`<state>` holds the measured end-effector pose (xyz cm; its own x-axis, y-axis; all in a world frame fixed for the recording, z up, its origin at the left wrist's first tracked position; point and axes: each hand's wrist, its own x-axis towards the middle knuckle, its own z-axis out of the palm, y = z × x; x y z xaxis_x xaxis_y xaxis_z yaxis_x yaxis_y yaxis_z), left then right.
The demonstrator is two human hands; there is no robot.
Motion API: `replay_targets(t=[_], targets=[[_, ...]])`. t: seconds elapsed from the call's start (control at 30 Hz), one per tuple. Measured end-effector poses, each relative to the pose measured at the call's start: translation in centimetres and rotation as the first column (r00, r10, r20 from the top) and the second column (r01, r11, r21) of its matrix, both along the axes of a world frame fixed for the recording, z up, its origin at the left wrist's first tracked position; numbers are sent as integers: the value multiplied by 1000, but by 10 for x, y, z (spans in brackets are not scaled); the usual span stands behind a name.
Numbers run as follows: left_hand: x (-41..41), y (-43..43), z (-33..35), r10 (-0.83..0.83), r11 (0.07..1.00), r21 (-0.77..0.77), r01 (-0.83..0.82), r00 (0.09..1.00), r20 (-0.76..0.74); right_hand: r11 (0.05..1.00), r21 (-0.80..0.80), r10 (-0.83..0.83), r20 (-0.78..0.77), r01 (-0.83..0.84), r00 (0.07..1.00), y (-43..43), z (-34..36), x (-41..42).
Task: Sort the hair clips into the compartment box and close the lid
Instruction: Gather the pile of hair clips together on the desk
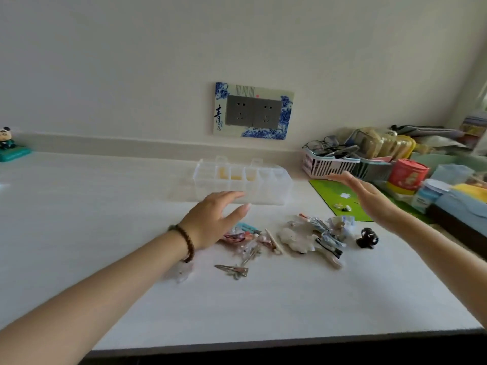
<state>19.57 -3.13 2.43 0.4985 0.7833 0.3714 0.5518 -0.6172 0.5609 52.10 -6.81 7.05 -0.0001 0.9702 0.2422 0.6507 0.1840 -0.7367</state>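
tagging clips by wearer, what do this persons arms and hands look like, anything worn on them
Both forearms are bare, with no sleeves in view. The left hand has a dark brown braided bracelet round its wrist. The right hand and its wrist show no ring, watch or band on the side that faces the camera. No gloves on either hand.

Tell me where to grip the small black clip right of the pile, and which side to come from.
Probably pinch the black clip across its rounded body, coming from above with the right hand, which hovers open nearest it. It lies apart from the pile on bare tabletop, so fingers can close round both sides.
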Motion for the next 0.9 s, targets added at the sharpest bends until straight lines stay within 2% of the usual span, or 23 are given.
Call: replay_targets(t=[0.1, 0.2, 0.3, 0.4, 0.57, 0.67, 0.77, 0.83, 0.9], targets=[[32, 11, 3, -64, 997, -45, 58, 985, -161, 977, -143, -161, 10, 161, 987, 8, -17, 39], [61, 19, -2, -96, 983, -174, 49, 957, -273, 949, -267, -180, -32, 166, 983, 17, -36, 44], [70, 21, -10, -140, 963, -259, 74, 959, -246, 943, -311, -148, -76, 118, 986, 19, -45, 29], [69, 22, -13, -128, 955, -290, 66, 971, -202, 942, -334, -22, -97, -11, 995, 19, -50, 3], [68, 15, -7, -109, 947, -320, 23, 961, -253, 942, -314, 77, -140, -118, 987, 16, -57, -49], [50, 8, 7, -63, 977, -215, -10, 943, -327, 939, -292, 130, -185, -181, 974, 12, -54, -68], [0, -1, 15, -23, 992, -125, -9, 967, -253, 939, -233, 201, -228, -254, 953, -5, -48, -60], [-36, -11, 11, -14, 984, -176, -17, 984, -176, 941, -187, 249, -181, -281, 952, -22, -48, -55], [-55, -22, 0, -34, 963, -269, -6, 989, -143, 947, -146, 281, -65, -288, 958, -31, -56, -57]])
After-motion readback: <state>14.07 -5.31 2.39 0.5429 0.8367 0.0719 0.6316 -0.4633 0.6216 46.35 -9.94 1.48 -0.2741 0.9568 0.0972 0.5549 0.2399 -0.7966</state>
